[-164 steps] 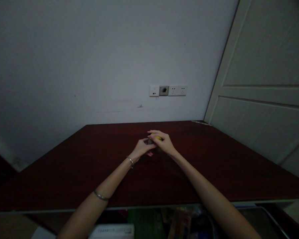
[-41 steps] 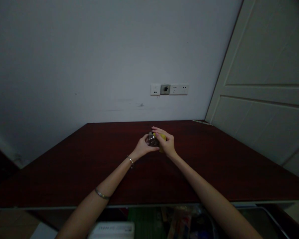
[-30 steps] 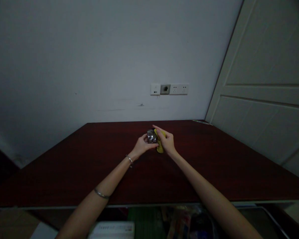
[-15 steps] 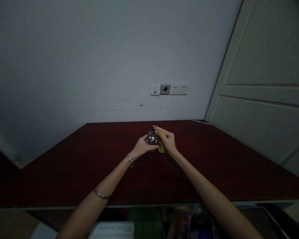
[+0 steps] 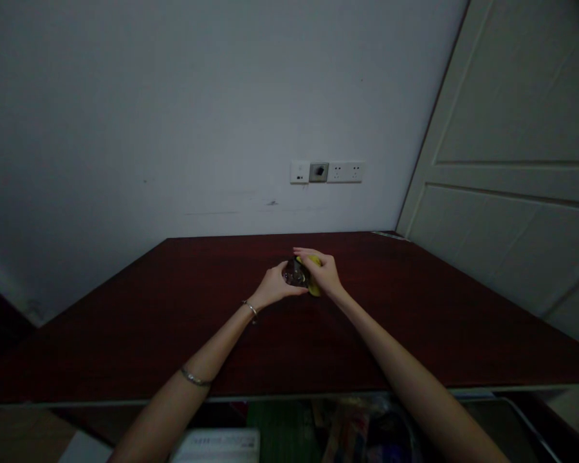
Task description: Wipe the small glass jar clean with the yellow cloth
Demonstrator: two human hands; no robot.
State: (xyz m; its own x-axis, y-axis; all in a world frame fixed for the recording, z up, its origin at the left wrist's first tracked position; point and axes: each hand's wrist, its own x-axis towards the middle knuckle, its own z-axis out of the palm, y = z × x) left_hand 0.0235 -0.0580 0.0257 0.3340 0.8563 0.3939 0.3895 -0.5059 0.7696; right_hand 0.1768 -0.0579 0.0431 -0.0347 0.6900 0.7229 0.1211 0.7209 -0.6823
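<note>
The left hand (image 5: 271, 286) was clamped on a shiny dark object (image 5: 295, 275), one digit stretched along its near side. The right hand (image 5: 327, 275) gripped a yellow piece (image 5: 314, 289), cloth or sponge, which was pressed against the object's right side and hid that part of it; the right fingers covered much of the yellow in turn. The object thus sat between both hands, just beyond the left palm, over the middle of the dark red tabletop (image 5: 149, 321). A thin bracelet (image 5: 251, 310) circled the left wrist, and a bangle (image 5: 195, 379) the forearm. Below the near edge lay a white box-like thing (image 5: 217, 445), something green (image 5: 282, 431) and a jumble of packets (image 5: 350, 431), partly cut off. Behind the table rose a pale wall (image 5: 174, 96) with a row of sockets (image 5: 326, 172); a panelled door (image 5: 506, 128) stood at the right.
</note>
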